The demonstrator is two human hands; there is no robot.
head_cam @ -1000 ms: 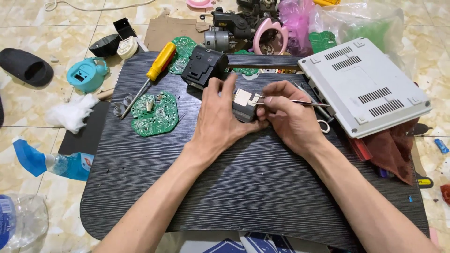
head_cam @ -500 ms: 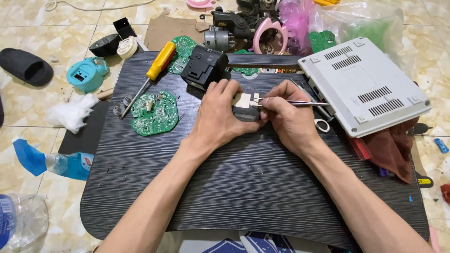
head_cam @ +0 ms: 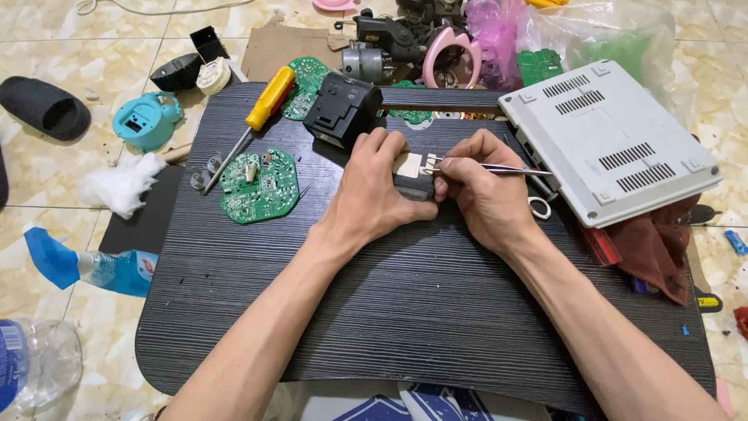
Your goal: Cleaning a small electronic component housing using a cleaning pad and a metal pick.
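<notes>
left hand (head_cam: 366, 195) fingers curl closed around a small dark part (head_cam: 413, 175) mid-table; right hand (head_cam: 479, 191) pinches tweezers (head_cam: 499, 168) onto it. just behind sits a black box (head_cam: 343, 113); a green board (head_cam: 259, 185) and screwdriver (head_cam: 261, 113) lie left, a grey case (head_cam: 608, 140) right. black ridged table (head_cam: 405, 312), tiled floor (head_cam: 47, 187).

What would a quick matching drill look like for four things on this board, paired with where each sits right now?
Things:
1. tweezers
2. yellow-handled screwdriver
3. round green circuit board
4. grey vented case

Places:
A. far-left part of the black board, tip pointing left and toward the person
B. in the right hand
C. right edge of the board
D. left of the left hand

Pairs: 1-B, 2-A, 3-D, 4-C
</notes>
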